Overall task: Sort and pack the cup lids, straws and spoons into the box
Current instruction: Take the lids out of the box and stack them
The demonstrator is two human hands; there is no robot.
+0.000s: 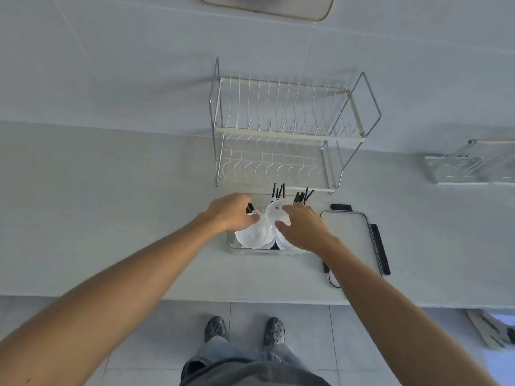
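Observation:
A clear plastic box (232, 247) sits on the white counter in front of the dish rack. White cup lids (252, 238) lie stacked inside it at the near end. Black straws (278, 190) and more black sticks (303, 196) stand up at its far end. My right hand (302, 228) holds one white lid (274, 214) tilted on edge above the box, thumb on its near side. My left hand (231, 211) reaches into the box's left side, fingers curled around something white beside a black piece (249, 208). Spoons cannot be made out.
A two-tier wire dish rack (284, 129) stands right behind the box. The box's clear lid with black clips (348, 238) lies to the right. A second wire rack (471, 165) is at the far right. The counter edge runs near my feet.

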